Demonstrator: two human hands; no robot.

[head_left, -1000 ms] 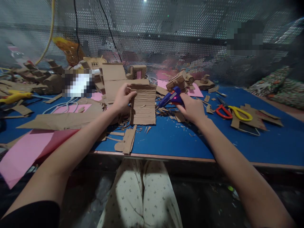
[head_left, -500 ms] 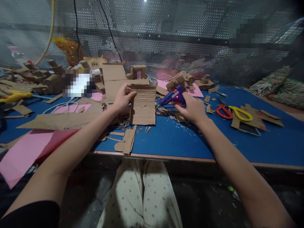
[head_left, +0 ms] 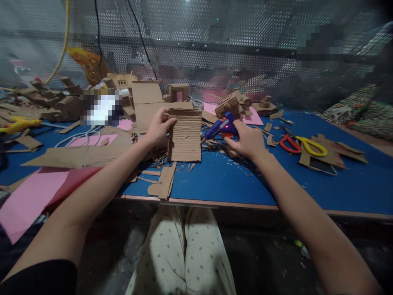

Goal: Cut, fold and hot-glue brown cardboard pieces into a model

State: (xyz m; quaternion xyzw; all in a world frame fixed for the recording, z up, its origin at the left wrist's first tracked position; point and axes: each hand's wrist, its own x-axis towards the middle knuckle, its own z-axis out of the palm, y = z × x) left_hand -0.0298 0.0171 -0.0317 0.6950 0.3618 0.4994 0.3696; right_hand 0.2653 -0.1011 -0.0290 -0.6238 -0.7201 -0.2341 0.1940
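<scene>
Nozzle to edge: the nozzle [head_left: 204, 138] of the blue glue gun [head_left: 218, 127] points at the right edge of the corrugated panel [head_left: 185, 135], just beside it near mid-height; whether the two touch I cannot tell
Panel's place: upright in front of the person, above the blue table [head_left: 233, 184], ribbed face toward the person; whether its lower edge meets the table is unclear
Long axis: the corrugated panel runs up and down, its ribs across; the glue gun slants from its nozzle, low at the left, up to its body at the right
Left grip [head_left: 158, 128]: clamped on the panel's upper left edge, thumb by the ribbed face, so the corrugated panel lies to its right
Right grip [head_left: 250, 139]: wrapped round the glue gun's handle, the corrugated panel off to its left with the nozzle between
Nearer hand: the left, touching the corrugated panel; the right reaches it only through the tool
Held things: two, one panel and one glue gun
Yellow tool [head_left: 20, 125]: one, at the far left
Scissor handles: two loops, one red loop [head_left: 291, 152] and one yellow loop [head_left: 324, 151], at the right
Large pink sheet [head_left: 37, 200]: one, hanging past the table's front edge at the left
Cardboard scraps [head_left: 167, 180]: too many to count
</scene>
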